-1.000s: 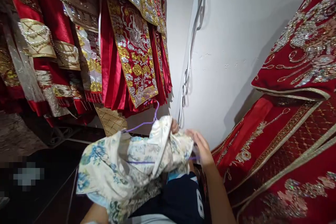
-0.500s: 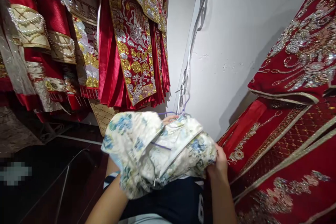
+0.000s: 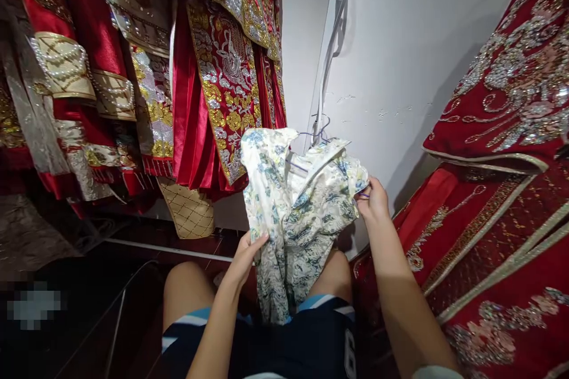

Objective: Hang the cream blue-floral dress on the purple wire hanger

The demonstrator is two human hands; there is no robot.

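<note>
A white floral dress point(image 3: 306, 213) with blue and green flowers hangs on a thin purple hanger point(image 3: 328, 124) in front of me. Its upper part is spread at the neckline, and its lower part drops between my knees. My left hand point(image 3: 249, 251) is closed on the left edge of the dress, thumb on top. At the right shoulder, my right hand point(image 3: 372, 198) pinches the hanger's end together with the cloth there. Most of the hanger is hidden inside the dress.
Red and gold embroidered garments point(image 3: 231, 89) hang at the left. A beaded red gown point(image 3: 498, 124) hangs close on the right. Behind the dress, a metal strip point(image 3: 331, 53) runs down the white wall point(image 3: 400, 29). A gold quilted piece point(image 3: 186, 210) hangs low at the left.
The dress has gone from a bunched bundle to hanging open, higher and farther forward. My left hand, largely hidden behind the cloth before, now grips its left edge. My right hand has risen.
</note>
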